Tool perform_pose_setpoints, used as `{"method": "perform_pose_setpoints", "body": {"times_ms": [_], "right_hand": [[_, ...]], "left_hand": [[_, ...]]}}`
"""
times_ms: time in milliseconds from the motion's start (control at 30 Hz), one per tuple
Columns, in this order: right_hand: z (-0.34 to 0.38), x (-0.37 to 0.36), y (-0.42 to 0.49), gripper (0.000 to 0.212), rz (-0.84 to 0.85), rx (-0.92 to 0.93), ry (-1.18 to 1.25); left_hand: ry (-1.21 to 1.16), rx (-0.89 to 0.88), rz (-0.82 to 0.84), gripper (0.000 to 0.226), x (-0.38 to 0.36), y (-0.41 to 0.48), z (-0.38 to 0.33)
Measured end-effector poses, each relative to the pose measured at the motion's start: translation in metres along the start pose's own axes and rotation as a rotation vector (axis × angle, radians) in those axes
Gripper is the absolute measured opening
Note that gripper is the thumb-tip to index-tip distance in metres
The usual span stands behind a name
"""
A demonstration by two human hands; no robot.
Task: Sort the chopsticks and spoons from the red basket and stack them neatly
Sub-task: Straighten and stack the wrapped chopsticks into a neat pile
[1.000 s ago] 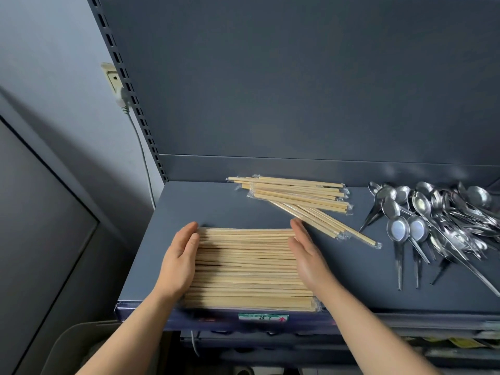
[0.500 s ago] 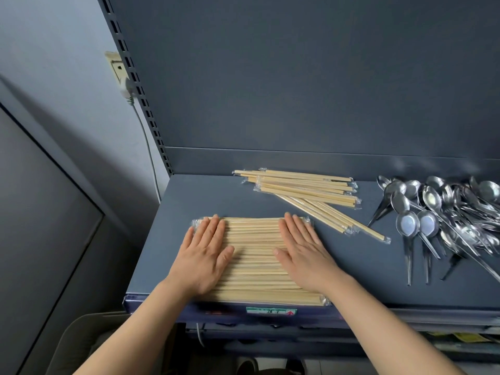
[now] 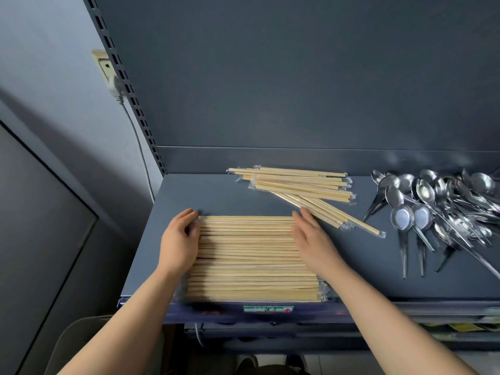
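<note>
Two hands have changed their work within the last second: half a second ago both lay flat, palms down, on top of the stack [image 3: 251, 255]; now each stands at an end of it. The left hand [image 3: 180, 239] cups the left ends with fingers curled, and the right hand [image 3: 313, 239] presses edge-on against the right ends with fingers straight and together. Neither pinches anything; they squeeze the stack between them. I judge this as squaring the ends after flattening the top.

That stack of wrapped chopsticks sits at the shelf's [image 3: 189, 196] front edge, toward its left corner, rows lying left to right. Near the front the wrapper tails on the right jut past the right wrist, so those ends may not yet be flush.

Behind it, near the back edge, a loose bundle [image 3: 297, 185] lies fanned, several pairs slanting toward the front right, the nearest just beside the right fingertips. It looks unstacked as yet and should probably join the stack next.

At the right, spoons [image 3: 438, 207] lie in a jumbled heap, handles pointing to the front, well apart from the stack. They appear sorted from the chopsticks but not neatly stacked. No red basket shows here.
</note>
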State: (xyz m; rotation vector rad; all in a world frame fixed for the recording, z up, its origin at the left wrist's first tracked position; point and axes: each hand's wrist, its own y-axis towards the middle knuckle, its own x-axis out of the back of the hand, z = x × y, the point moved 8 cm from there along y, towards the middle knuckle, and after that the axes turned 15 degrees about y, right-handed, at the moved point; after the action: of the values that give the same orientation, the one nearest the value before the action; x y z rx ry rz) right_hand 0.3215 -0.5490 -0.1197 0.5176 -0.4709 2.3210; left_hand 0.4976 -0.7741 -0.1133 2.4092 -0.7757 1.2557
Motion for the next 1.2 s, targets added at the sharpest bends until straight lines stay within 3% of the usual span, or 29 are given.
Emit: {"method": "perform_pose_setpoints", "body": {"times_ms": [133,333,433,500,600,733,867,1000,1100,1200], "right_hand": [[0.000,-0.013,0.001,0.055,0.114,0.027,-0.113],[0.000,0.008,-0.026,0.062,0.026,0.026,-0.105],[-0.011,0.024,-0.041,0.051,-0.189,-0.049,0.142],[-0.016,0.014,-0.046,0.046,-0.189,-0.118,0.369],[-0.015,0.003,-0.048,0.043,-0.159,-0.140,0.494],[-0.020,0.025,-0.049,0.040,-0.323,-0.142,0.368],[-0.013,0.024,-0.050,0.040,-0.282,-0.131,0.184],[-0.004,0.036,-0.037,0.044,-0.320,-0.131,0.206],[-0.007,0.021,-0.030,0.047,-0.209,-0.176,0.372],[-0.015,0.010,-0.032,0.048,-0.141,-0.211,0.469]], "left_hand": [[0.046,-0.112,0.032,0.039,-0.006,-0.004,-0.012],[0.070,0.033,-0.058,0.041,0.026,-0.025,0.008],[0.032,0.159,-0.024,0.035,0.026,-0.045,0.018],[0.009,0.183,-0.028,0.033,0.022,-0.054,0.020],[0.018,0.185,-0.058,0.033,0.022,-0.059,0.019],[0.035,0.176,-0.061,0.024,0.029,-0.058,0.019],[0.133,0.134,-0.014,0.009,0.025,-0.059,0.013],[0.038,0.185,-0.052,0.029,0.029,-0.043,0.017],[-0.126,0.162,0.047,0.043,0.018,-0.038,0.002],[-0.128,0.101,0.097,0.044,0.009,-0.042,-0.008]]}}
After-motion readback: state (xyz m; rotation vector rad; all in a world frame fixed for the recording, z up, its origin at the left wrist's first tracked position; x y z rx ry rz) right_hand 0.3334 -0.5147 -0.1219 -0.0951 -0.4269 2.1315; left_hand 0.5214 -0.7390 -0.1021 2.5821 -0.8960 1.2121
